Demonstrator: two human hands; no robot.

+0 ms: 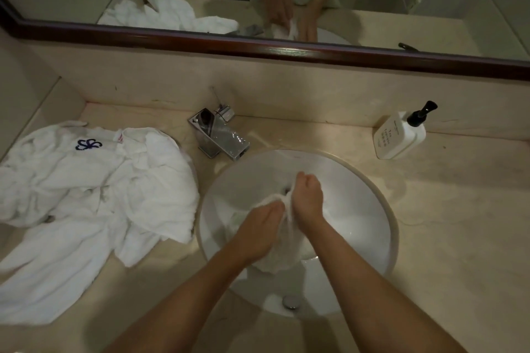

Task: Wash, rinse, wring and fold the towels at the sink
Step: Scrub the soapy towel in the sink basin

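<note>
Over the white sink [370, 226], the left hand [258, 235] and right hand [308, 200] meet, fingers clenched around a bunched white towel [279, 255]. It hangs below the fists, long axis running near to far. More towels [94, 189] lie crumpled on the surface at left.

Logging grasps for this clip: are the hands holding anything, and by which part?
Both the left hand and right hand grip one white towel by its bunched upper end, over the sink; the rest hangs below.
</note>
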